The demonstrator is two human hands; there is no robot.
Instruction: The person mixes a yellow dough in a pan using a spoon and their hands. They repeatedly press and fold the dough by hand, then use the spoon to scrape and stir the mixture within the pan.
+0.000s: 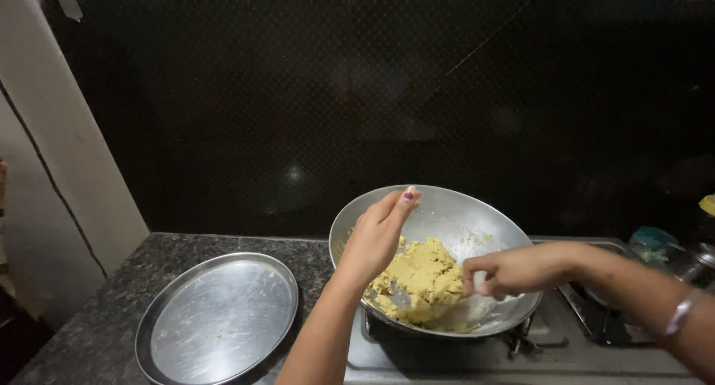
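A wide steel pan (454, 206) sits tilted on a gas stove (521, 355). A lump of yellow crumbly dough (424, 277) lies inside it. My left hand (376, 236) hovers over the pan's left side, fingers together and pointing up, holding nothing I can make out. My right hand (506, 269) reaches in from the right with its fingers closed around a thin utensil handle, whose flat metal end (398, 296) lies under the dough. A bangle circles my right wrist (681, 314).
An empty round steel plate (220, 318) lies on the dark speckled counter (171, 251) left of the stove. A dark tiled wall rises behind. Jars with lids (655, 243) stand at the far right. A pale wall corner is at left.
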